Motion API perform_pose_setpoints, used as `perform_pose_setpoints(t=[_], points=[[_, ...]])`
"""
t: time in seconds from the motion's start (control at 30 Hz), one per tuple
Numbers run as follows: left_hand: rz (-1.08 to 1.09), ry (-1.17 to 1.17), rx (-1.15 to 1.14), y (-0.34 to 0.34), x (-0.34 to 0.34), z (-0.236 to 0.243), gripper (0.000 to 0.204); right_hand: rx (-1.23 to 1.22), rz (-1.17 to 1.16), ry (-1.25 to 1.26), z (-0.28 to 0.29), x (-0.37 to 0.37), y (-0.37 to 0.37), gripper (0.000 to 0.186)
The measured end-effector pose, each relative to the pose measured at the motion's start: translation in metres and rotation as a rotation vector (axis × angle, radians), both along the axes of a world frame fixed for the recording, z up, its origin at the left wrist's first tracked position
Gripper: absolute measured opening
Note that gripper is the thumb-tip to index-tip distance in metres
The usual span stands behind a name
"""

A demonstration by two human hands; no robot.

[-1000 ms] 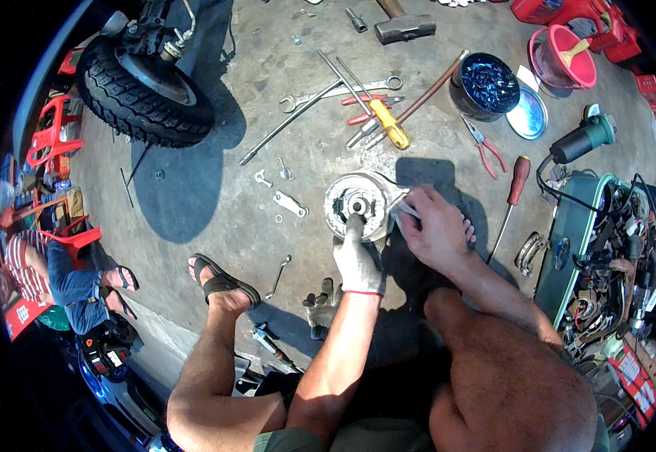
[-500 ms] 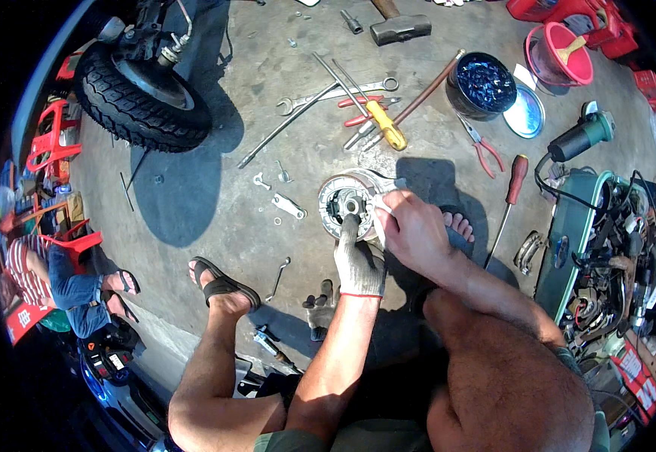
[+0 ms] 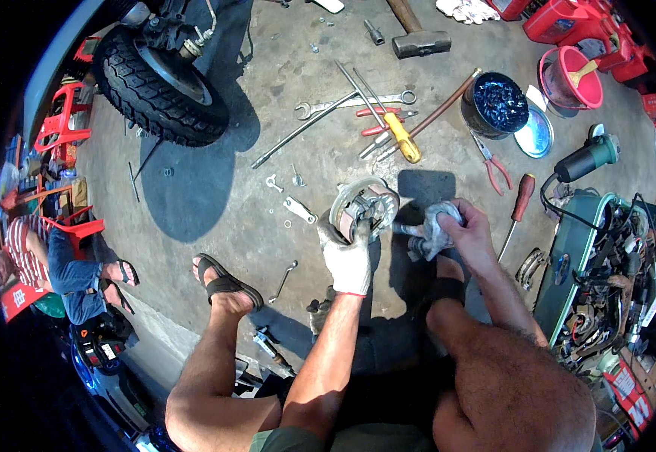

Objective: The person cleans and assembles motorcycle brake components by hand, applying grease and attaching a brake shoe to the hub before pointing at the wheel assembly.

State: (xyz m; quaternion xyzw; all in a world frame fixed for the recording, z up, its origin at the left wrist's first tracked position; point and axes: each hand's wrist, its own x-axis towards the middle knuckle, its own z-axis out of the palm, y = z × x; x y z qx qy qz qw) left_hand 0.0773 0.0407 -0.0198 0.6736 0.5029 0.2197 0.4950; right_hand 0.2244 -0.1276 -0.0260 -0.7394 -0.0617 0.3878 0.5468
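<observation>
My left hand (image 3: 344,258), in a white knit glove with a red cuff, grips the near rim of a round brake plate (image 3: 389,202) fitted with curved brake shoes. The plate is tilted over the concrete, its inner parts facing up. To its right, my bare right hand (image 3: 469,230) pinches a crumpled grey-white rag (image 3: 439,226) with dirty, finger-like ends, apart from the plate. Left of the plate lie a small metal lever (image 3: 299,210), a washer and small bolts. A short wrench (image 3: 282,280) lies nearer my left foot.
Beyond the plate lie a yellow-handled screwdriver (image 3: 403,139), wrench (image 3: 358,104), pliers (image 3: 491,160) and hammer (image 3: 421,44). A black tub (image 3: 469,119), red bucket (image 3: 578,83), angle grinder (image 3: 588,158) and green parts bin (image 3: 565,256) stand right. A tyred wheel (image 3: 136,98) stands far left; a seated person (image 3: 71,260) is at left.
My right hand has drawn back to the right with the rag, away from the plate. The plate has been tilted and turned in my left hand. The view has shifted slightly.
</observation>
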Motion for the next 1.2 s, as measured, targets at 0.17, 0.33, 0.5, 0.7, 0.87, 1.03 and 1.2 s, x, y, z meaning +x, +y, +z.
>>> perform_pose_setpoints(t=[0.17, 0.33, 0.5, 0.7, 0.87, 1.03, 1.2], points=[[0.033, 0.007, -0.018, -0.001, 0.006, 0.007, 0.066, -0.207, 0.049, -0.331, 0.011, 0.007, 0.003, 0.024], [0.050, -0.083, -0.008, 0.010, -0.014, -0.021, 0.056, -0.080, 0.050, -0.421, -0.021, 0.041, -0.023, 0.031], [0.032, -0.081, -0.048, 0.012, -0.008, -0.012, 0.051, -0.427, -0.362, -0.818, -0.023, 0.156, -0.057, 0.018], [0.053, -0.158, -0.122, 0.006, -0.010, -0.021, 0.051, -1.041, -0.237, -0.667, -0.043, 0.257, -0.091, 0.045], [0.045, -0.121, -0.131, 0.006, -0.010, -0.017, 0.056, -1.210, -0.082, -0.435, -0.057, 0.278, -0.096, 0.057], [0.048, -0.107, -0.103, 0.006, -0.012, -0.019, 0.054, -1.124, -0.112, -0.567, -0.038, 0.274, -0.091, 0.041], [0.071, -0.124, -0.153, 0.001, -0.006, -0.017, 0.060, -0.769, -0.191, -0.941, -0.002, 0.260, -0.081, 0.032]])
